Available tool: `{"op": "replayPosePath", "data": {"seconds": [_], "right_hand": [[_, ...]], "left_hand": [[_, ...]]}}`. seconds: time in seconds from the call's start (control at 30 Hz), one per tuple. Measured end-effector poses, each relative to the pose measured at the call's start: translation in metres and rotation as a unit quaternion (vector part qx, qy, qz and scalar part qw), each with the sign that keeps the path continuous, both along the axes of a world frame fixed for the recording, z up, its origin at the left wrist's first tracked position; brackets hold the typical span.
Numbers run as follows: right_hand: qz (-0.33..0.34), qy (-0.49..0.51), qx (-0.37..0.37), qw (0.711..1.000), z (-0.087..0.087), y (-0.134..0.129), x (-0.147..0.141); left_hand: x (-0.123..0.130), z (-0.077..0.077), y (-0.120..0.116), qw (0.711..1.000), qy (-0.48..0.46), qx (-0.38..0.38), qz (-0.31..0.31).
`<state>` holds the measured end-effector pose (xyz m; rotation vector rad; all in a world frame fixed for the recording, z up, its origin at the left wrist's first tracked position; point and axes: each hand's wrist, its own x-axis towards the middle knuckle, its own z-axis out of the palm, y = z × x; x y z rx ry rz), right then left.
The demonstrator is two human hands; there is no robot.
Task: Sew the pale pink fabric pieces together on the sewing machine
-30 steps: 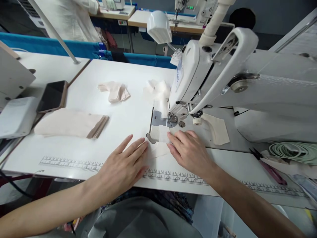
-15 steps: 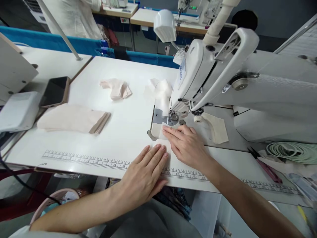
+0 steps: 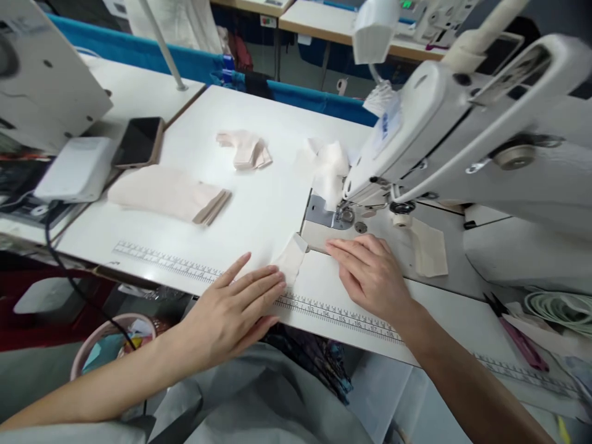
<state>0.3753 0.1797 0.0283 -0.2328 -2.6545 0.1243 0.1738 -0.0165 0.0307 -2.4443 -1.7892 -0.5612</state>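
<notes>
My left hand [image 3: 245, 305] lies flat near the table's front edge, fingers spread. Its fingertips rest on the end of a small cream fabric piece [image 3: 293, 258], which lies beside the front left corner of the sewing machine's bed plate. My right hand [image 3: 372, 277] has its fingers stretched out, with the fingertips touching the bed just in front of the presser foot [image 3: 345, 216]; I see nothing held in it. Behind the foot, a crumpled cream fabric [image 3: 330, 169] lies against the white sewing machine [image 3: 416, 129]. Another cream piece [image 3: 429, 248] rests right of the needle area.
On the left are a folded fabric stack [image 3: 166, 192], a smaller folded bundle [image 3: 246, 150], a phone [image 3: 139, 140] and a white box [image 3: 78, 169]. A ruler strip [image 3: 333, 314] runs along the front edge. Scissors [image 3: 522, 342] and coiled green cord [image 3: 562, 311] lie right.
My left hand has moved left, and the fabric piece has shifted left from in front of the presser foot. My right hand stays near the foot but off the fabric. The view has turned left.
</notes>
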Motion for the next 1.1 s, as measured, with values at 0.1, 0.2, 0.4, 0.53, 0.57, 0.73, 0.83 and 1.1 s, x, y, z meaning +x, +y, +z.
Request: {"op": "replayPosePath", "data": {"seconds": [0.1,0.2,0.4,0.53,0.57,0.73,0.83,1.1], "right_hand": [[0.033,0.002,-0.022,0.999,-0.002,-0.002,-0.003],[0.051,0.004,-0.041,0.998,-0.002,-0.007,-0.011],[0.079,-0.019,-0.078,0.994,0.007,-0.021,-0.047],[0.088,-0.018,-0.082,0.993,0.007,-0.029,-0.075],[0.089,-0.02,-0.081,0.992,0.006,-0.031,-0.08],[0.067,-0.057,-0.042,0.995,-0.003,-0.033,-0.089],[0.031,-0.068,-0.013,0.997,-0.006,-0.03,-0.089],[0.052,-0.012,-0.046,0.998,-0.009,-0.024,-0.086]], "left_hand": [[-0.012,-0.003,-0.014,0.999,0.007,0.008,0.053],[-0.01,-0.007,-0.024,0.995,-0.007,0.026,0.099],[0.022,-0.012,-0.029,0.991,-0.069,0.02,0.11],[0.029,-0.018,-0.021,0.99,-0.063,0.015,0.129],[0.028,-0.02,-0.019,0.989,-0.056,0.017,0.137],[0.021,-0.027,-0.014,0.989,-0.014,0.022,0.144],[0.021,-0.03,-0.015,0.989,-0.002,0.022,0.147],[0.019,-0.025,-0.018,0.99,-0.041,0.02,0.133]]}}
